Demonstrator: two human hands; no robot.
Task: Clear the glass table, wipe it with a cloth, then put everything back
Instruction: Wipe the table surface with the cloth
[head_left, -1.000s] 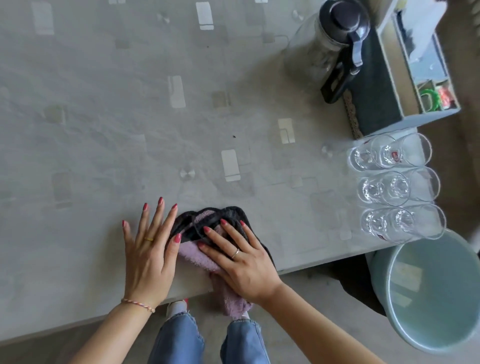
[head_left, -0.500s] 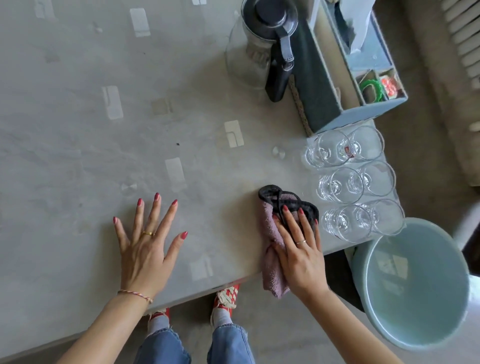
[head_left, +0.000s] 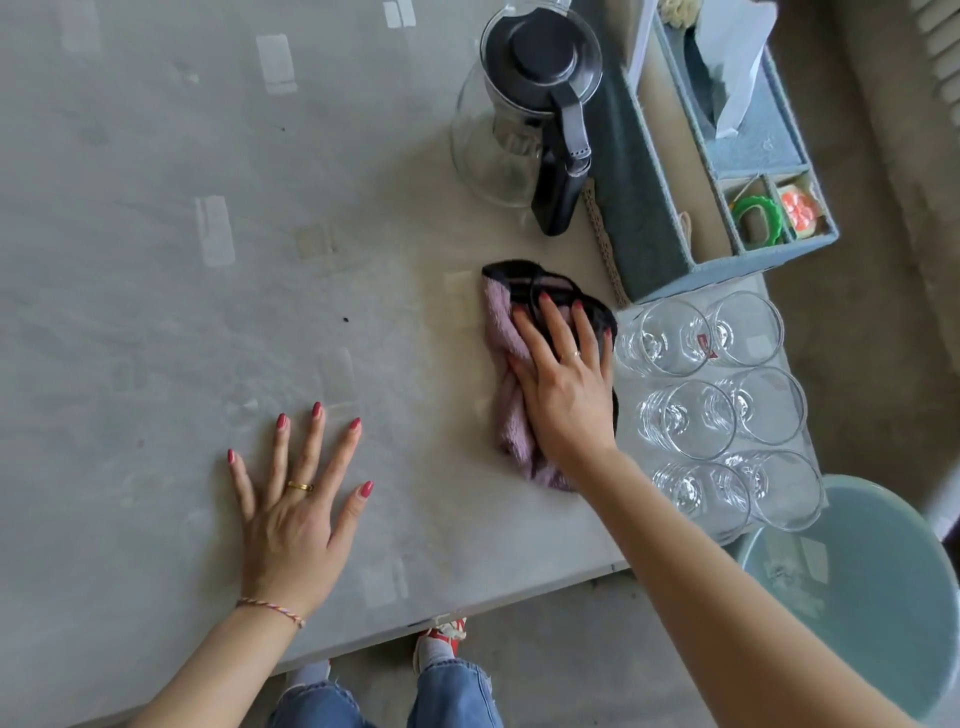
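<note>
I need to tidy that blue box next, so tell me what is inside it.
The blue box holds a tissue poking up at the far end, a green ring in one small compartment and something orange in the next. Its walls hide anything lying deeper.

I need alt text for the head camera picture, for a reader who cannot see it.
A person's right hand presses a pink cloth flat on a glass table, while the left hand rests open beside it. Six empty glasses, a glass jug and an organizer box stand at the right.
</note>
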